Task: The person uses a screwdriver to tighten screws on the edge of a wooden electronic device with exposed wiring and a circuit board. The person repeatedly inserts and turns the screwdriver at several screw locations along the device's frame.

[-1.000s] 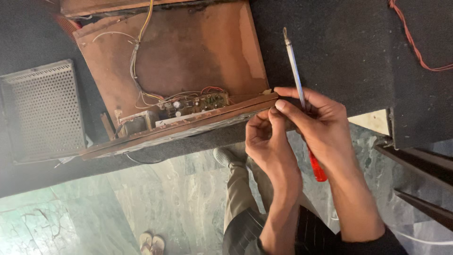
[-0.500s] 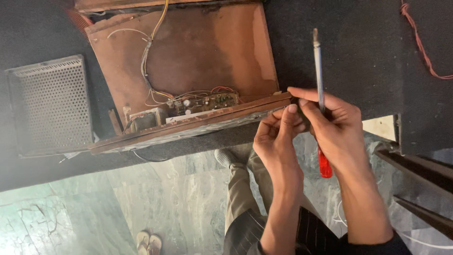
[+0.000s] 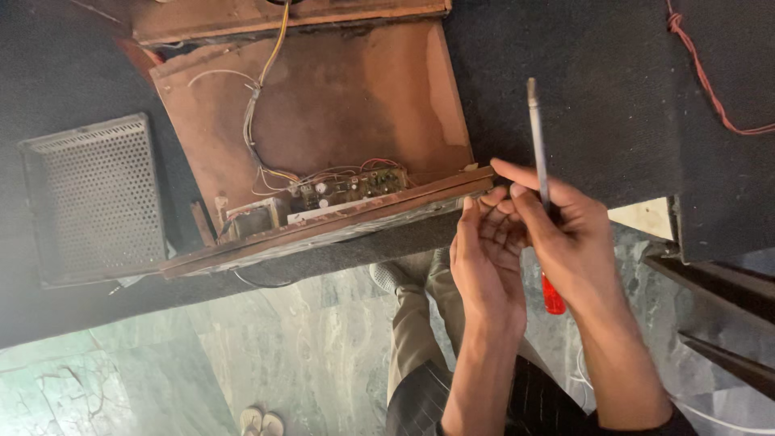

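An open wooden cabinet (image 3: 347, 105) lies on a dark carpeted worktop, with a small circuit board (image 3: 347, 187) and loose wires along its near edge. My right hand (image 3: 569, 238) holds a screwdriver (image 3: 536, 141) with a red handle, its metal shaft pointing away from me. My left hand (image 3: 484, 258) is cupped against the right one, fingertips curled at the cabinet's near right corner (image 3: 476, 184). Whether the left fingers pinch anything small is hidden.
A perforated metal cover (image 3: 93, 198) lies left of the cabinet. A red wire (image 3: 710, 89) trails over the carpet at the far right. Below the worktop edge are green marble floor (image 3: 266, 355), my legs and a pair of sandals (image 3: 260, 421).
The view has shifted, so the cabinet sits further left. The screwdriver has tilted more upright, and both hands have stayed together at the cabinet's corner.
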